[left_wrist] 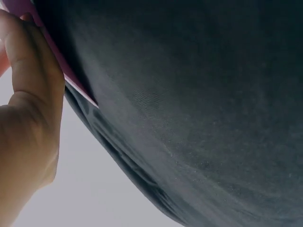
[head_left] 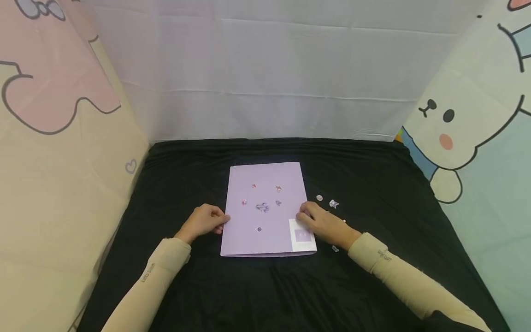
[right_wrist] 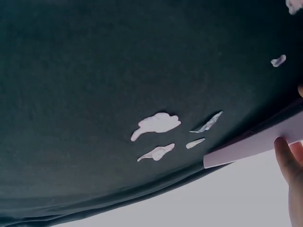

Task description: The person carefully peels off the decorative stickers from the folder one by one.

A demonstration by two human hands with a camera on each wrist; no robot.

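Observation:
A lilac folder point(head_left: 265, 177) lies on the black cloth, small stickers scattered over its front and a white label point(head_left: 301, 240) at its lower right corner. At its left edge my left hand point(head_left: 204, 220) pinches the side with thumb and fingers. In the left wrist view, the fingers point(left_wrist: 31, 61) of that hand lie along the purple edge. My right hand point(head_left: 325, 223) grips the opposite edge just above the label, thumb on the cover. The right wrist view has fingers on both sides of the folder's edge point(right_wrist: 246, 146).
Right of the folder, several loose stickers lie on the black cloth point(head_left: 186, 175), among them a star-shaped one point(head_left: 333, 203) and a round one point(head_left: 319, 198); the right hand partly covers others. White sheeting point(head_left: 269, 69) hangs behind, with cartoon-printed panels at both sides.

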